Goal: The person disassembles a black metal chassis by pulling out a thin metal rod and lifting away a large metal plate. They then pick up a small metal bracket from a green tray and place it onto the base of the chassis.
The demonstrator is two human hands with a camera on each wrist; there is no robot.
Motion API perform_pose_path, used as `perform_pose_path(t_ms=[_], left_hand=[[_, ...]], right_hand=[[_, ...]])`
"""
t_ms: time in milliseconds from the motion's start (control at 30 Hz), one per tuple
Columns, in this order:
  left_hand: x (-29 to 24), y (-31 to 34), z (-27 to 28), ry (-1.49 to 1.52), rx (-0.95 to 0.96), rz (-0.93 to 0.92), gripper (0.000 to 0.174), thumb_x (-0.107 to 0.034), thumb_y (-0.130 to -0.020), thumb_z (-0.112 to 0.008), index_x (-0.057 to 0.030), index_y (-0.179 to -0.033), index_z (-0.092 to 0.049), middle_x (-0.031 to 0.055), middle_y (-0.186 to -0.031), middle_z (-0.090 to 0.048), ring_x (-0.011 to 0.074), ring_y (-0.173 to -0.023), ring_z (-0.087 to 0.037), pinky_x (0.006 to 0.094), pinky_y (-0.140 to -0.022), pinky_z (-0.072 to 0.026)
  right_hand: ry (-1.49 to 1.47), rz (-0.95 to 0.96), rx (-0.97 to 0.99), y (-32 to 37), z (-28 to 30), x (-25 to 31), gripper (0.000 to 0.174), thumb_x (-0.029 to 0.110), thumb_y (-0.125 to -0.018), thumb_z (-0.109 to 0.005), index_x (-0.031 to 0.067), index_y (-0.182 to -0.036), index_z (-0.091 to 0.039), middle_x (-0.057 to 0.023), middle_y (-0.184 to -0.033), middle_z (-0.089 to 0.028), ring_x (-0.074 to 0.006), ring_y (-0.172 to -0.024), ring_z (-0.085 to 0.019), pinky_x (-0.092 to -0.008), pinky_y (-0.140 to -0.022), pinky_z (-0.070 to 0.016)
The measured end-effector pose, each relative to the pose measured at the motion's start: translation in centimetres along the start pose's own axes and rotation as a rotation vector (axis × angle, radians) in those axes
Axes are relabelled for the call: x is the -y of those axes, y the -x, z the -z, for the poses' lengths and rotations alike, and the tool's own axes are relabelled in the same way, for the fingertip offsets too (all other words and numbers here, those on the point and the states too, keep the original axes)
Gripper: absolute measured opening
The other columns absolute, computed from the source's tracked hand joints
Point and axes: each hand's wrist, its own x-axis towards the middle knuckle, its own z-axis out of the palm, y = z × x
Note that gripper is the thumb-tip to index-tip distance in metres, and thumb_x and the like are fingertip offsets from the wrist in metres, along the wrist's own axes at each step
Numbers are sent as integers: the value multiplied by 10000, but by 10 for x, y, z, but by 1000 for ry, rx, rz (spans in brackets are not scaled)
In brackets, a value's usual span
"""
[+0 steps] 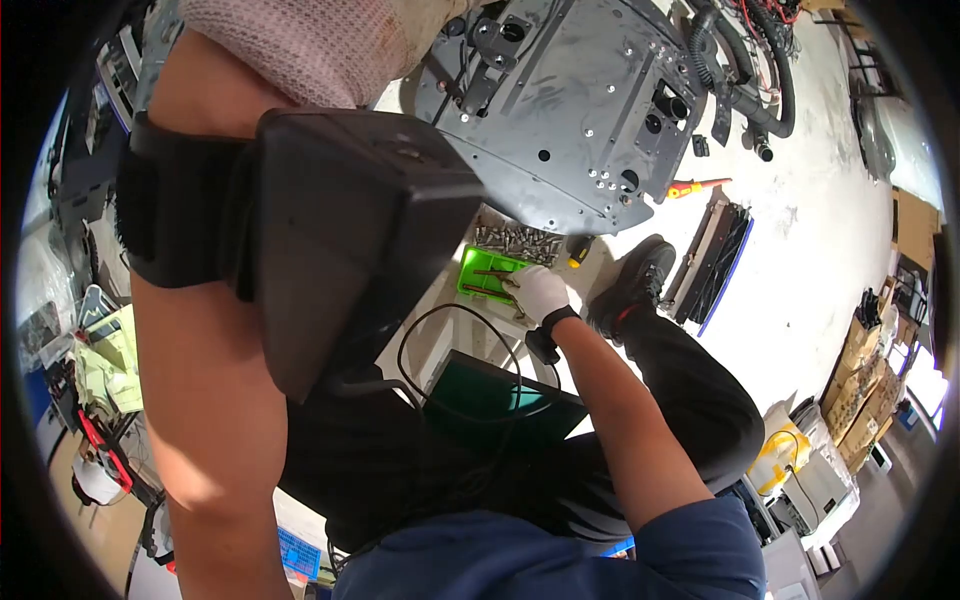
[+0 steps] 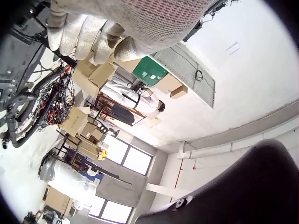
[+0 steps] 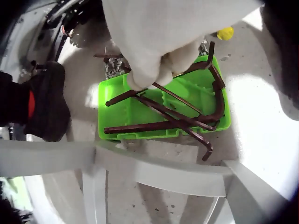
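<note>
My right hand (image 3: 159, 51), in a white glove, reaches into a small green tray (image 3: 101, 100) with its fingers bent. The fingertips pinch at a dark brown hex key (image 3: 180, 100). Several more hex keys, such as a thick hex key (image 3: 140, 128), lie crossed in the tray, some jutting over its rim. In the head view, the wrist-worn camera housing hides much of my left hand (image 1: 300, 40). The left wrist view shows that hand's gloved fingers (image 2: 84, 37) loosely bent, overlapping a dark bar (image 2: 65, 58) by the grey metal panel (image 1: 550, 110).
Loose bolts (image 1: 515, 242) lie beside the tray, near a yellow-and-black handle (image 1: 578, 250). A red-and-yellow screwdriver (image 1: 695, 187) and a dark finned part (image 1: 710, 260) are on the floor. Thick black hoses (image 1: 760, 115) stand at the back right. A grey frame (image 3: 163, 175) crosses before the tray.
</note>
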Motion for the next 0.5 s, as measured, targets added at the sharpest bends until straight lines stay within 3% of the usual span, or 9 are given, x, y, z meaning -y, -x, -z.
perform_pose_path(t_ms=[167,233,400,500], left_hand=[[-2,-10,36,274,255,101,289,-188,-940,-473,37,-1114,-524,102,-1013,-591,225,-934,-595,376,-847,-489],[-2,-9,41,-339,361,-194,267,-140,-931,-511,18,-1143,-549,128,-1057,-607,222,-1030,-588,382,-919,-473],[11,-16,47,-339,447,-144,340,-192,-956,-461,31,-1209,-499,153,-1152,-577,239,-1081,-571,385,-951,-456],[19,-21,51,-354,526,-133,396,-232,-975,-424,41,-1259,-462,172,-1222,-554,251,-1119,-557,387,-976,-443]], right_hand=[[-137,62,-24,6,2,-3,383,448,-919,-455,164,-1082,-654,-124,-995,-668,-312,-898,-645,-434,-761,-513],[-185,-13,-9,10,5,-4,402,452,-926,-435,150,-1082,-650,-136,-1003,-667,-320,-910,-641,-442,-774,-508],[-210,-147,20,25,37,-3,454,451,-947,-376,107,-1098,-629,-173,-1009,-661,-338,-941,-631,-454,-804,-497],[-303,-16,-23,30,79,3,486,478,-942,-379,85,-1085,-628,-194,-970,-660,-366,-937,-621,-448,-819,-487]])
